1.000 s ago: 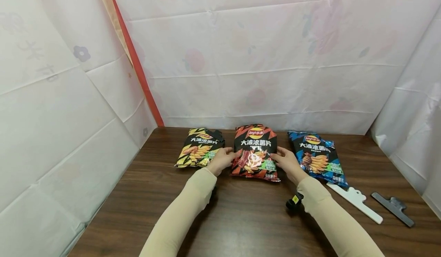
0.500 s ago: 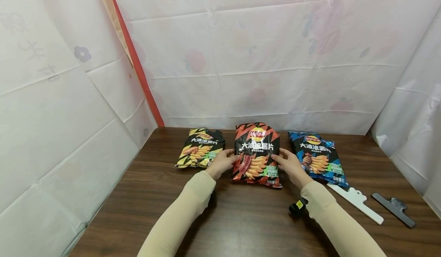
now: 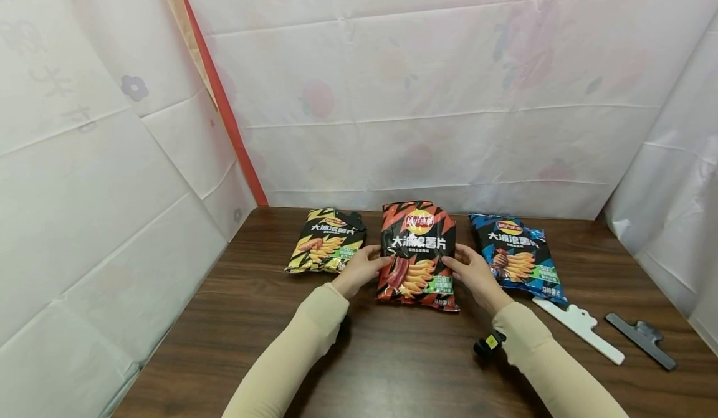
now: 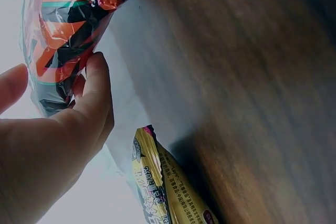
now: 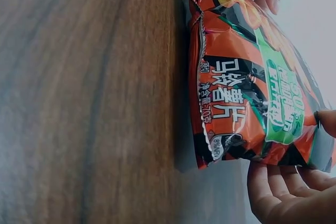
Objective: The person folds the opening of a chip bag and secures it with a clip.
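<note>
Here — left hand, right hand gripping a glossy red bag.

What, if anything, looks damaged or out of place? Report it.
On the blue bag, the top right corner looks notched and crumpled, perhaps torn or folded. The red bag slopes at that corner too, unlike its squarer left one.

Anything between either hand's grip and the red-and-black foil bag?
Nothing visible: the left hand's grip and right hand's grip are directly on the sides of the red-and-black foil bag. The yellow-and-black foil bag and blue-and-black foil bag lie outside them.
</note>
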Available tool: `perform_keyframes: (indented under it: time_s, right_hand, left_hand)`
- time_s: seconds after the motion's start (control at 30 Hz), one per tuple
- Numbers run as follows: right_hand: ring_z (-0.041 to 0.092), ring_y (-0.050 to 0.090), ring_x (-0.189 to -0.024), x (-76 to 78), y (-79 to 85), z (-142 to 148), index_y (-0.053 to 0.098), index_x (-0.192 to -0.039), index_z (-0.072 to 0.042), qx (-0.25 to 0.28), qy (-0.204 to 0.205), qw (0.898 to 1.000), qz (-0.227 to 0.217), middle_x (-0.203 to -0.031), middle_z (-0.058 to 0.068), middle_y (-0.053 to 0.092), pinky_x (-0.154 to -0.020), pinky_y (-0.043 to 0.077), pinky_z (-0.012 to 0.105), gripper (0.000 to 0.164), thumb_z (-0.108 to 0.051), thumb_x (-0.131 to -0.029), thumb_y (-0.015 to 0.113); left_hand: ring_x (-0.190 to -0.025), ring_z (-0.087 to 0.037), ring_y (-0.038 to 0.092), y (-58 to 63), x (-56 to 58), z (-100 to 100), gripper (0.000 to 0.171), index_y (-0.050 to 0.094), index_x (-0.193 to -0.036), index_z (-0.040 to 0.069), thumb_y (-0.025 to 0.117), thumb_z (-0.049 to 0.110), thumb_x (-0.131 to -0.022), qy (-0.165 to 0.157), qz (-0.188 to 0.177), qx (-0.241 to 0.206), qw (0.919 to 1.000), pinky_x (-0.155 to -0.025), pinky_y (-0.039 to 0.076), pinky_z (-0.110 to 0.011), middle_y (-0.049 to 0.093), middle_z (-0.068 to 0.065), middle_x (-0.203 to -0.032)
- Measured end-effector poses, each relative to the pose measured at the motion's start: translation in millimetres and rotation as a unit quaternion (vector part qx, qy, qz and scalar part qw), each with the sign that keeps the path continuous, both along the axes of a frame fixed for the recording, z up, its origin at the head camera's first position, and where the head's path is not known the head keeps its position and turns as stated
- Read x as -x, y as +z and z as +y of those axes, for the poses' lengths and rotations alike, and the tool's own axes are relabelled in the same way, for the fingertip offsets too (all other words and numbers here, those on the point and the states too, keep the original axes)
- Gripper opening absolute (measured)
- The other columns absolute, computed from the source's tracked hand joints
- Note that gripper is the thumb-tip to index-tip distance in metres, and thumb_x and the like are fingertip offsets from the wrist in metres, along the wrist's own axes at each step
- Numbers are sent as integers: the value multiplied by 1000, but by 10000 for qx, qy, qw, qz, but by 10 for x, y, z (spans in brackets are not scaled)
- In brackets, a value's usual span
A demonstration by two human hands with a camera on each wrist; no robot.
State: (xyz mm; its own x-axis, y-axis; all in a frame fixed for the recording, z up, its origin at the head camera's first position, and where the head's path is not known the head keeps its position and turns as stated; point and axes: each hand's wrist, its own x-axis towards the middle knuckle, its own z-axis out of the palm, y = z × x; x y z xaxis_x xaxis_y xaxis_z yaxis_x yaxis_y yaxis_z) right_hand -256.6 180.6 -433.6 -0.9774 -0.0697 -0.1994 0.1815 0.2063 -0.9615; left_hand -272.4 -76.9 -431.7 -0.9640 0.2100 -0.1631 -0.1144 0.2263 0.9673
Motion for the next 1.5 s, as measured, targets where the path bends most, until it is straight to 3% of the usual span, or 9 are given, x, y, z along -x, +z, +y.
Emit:
perform_keyframes:
  time_s: [0.23, 0.67, 0.9, 1.1, 1.33, 1.5]
  right_hand:
    - [38, 38, -140, -64, -14, 7, 23, -156, -7, 27, 125, 9999, 34, -157, 23, 31, -112, 37, 52, 70, -31, -100, 57]
    - [35, 47, -133, -242, -39, -5, 23, -155, -5, -16, 206, 9995, 249, -153, 25, 37, -106, 44, 46, 71, -32, -99, 59]
    - [33, 49, -132, -295, -81, 4, 27, -153, -7, -12, 201, 9994, 294, -151, 22, 42, -106, 44, 46, 69, -34, -98, 60]
    - [31, 51, -129, -347, -84, 9, 29, -151, -5, -79, 218, 9991, 368, -149, 24, 44, -101, 48, 42, 68, -34, -98, 60]
    - [31, 53, -126, -402, -81, 8, 31, -150, -6, -118, 190, 9991, 357, -148, 23, 45, -99, 49, 42, 65, -34, -98, 60]
    - [29, 55, -124, -439, -78, 11, 32, -149, -6, -137, 202, 9990, 386, -146, 24, 47, -98, 50, 43, 64, -34, -98, 60]
  left_hand:
    - [-120, -30, 59, 14, -68, -17, 56, 43, -144, -1, 62, 24, -97, -95, 55, 83, 9999, -95, 52, -43, 55, -19, -136]
    - [-105, -22, 60, -9, -188, -77, 46, 52, -134, 0, 64, 24, -96, -216, 255, 400, 9986, -87, 53, -38, 58, -17, -125]
    - [-119, -27, 59, -3, -253, -95, 54, 46, -140, -1, 64, 24, -96, -334, 123, 271, 9990, -96, 51, -42, 57, -20, -134]
    - [-113, -25, 62, -10, -294, -106, 54, 42, -141, -3, 63, 18, -96, -501, 43, -49, 9987, -94, 52, -41, 58, -22, -133]
    - [-133, -36, 48, -22, -347, -135, 65, 33, -148, -3, 65, 21, -96, -519, 18, 156, 9985, -102, 47, -50, 44, -27, -146]
    - [-137, -39, 43, -36, -378, -160, 64, 36, -148, -1, 65, 21, -96, -587, 1, 155, 9982, -103, 46, -51, 40, -27, -149]
